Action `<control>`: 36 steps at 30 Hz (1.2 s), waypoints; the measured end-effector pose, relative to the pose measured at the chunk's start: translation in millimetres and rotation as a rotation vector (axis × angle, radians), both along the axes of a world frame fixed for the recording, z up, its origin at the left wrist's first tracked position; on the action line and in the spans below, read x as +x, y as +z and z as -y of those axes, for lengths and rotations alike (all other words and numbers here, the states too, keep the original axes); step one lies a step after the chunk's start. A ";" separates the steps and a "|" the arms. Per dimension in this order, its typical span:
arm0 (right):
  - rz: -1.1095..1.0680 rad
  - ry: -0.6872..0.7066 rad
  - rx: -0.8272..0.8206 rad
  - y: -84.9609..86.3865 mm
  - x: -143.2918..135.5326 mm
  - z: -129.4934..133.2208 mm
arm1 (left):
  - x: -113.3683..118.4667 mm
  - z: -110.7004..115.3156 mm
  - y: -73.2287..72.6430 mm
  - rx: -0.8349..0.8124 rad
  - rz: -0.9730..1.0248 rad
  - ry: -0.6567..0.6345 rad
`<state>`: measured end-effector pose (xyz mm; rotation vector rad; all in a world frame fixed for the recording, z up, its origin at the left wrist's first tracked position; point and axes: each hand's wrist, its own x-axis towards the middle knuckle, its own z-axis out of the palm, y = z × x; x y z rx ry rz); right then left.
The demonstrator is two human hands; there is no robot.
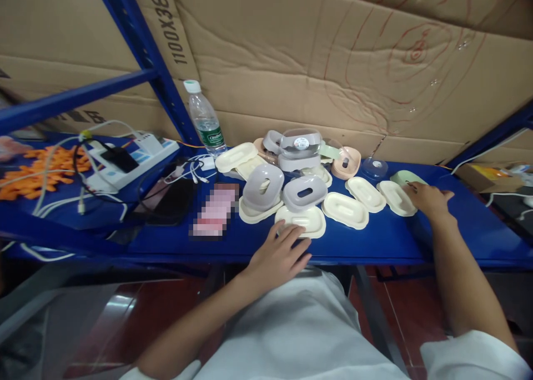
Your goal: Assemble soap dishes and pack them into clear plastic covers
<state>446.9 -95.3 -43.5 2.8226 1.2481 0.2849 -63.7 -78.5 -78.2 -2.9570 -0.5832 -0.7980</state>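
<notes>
My left hand (pixel 283 255) rests palm down, fingers spread, at the front edge of a cream oval tray (pixel 306 222). On the right, my right hand (pixel 428 199) is curled at a pale green soap dish (pixel 408 177); its far fingers are partly hidden. Just left of that hand lies another cream tray (pixel 396 197). More cream trays (pixel 345 209) lie in a row between my hands. Two grey oval dishes with slots, a left one (pixel 260 194) and a right one (pixel 306 192), lie on or against cream trays.
Behind are stacked grey dishes (pixel 297 162), a peach dish (pixel 347 162), clear lids (pixel 375 168) and a water bottle (pixel 207 122). A phone (pixel 214 211), power strip (pixel 129 166), cables and orange pieces (pixel 45 172) lie left. Cardboard (pixel 270 52) backs the blue table (pixel 387 238).
</notes>
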 end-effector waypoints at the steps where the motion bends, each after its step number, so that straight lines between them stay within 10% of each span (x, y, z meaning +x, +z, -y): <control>1: 0.009 0.018 0.025 2.8 0.2 -2.2 | 0.0 0.0 -0.4 0.003 0.003 -0.001; 9: 0.166 0.275 0.423 43.4 -58.2 -39.1 | -0.8 0.2 -3.7 0.005 0.009 0.000; 15: 0.121 0.904 0.483 86.6 -172.0 -123.3 | -0.7 0.5 -2.3 -0.006 0.012 0.002; 21: 0.049 1.018 0.430 107.7 -217.5 -191.2 | -2.2 0.1 1.3 -0.009 -0.019 -0.007; 27: -0.024 0.966 0.507 89.9 -183.2 -107.7 | -3.0 -1.0 0.7 0.007 -0.023 -0.019; 32: -0.100 0.874 0.330 11.5 -150.4 8.5 | -1.5 -0.8 -2.1 0.015 0.000 -0.020; 36: -0.183 0.740 0.367 -40.5 -135.7 52.4 | -0.7 -0.7 -2.3 0.003 -0.003 -0.015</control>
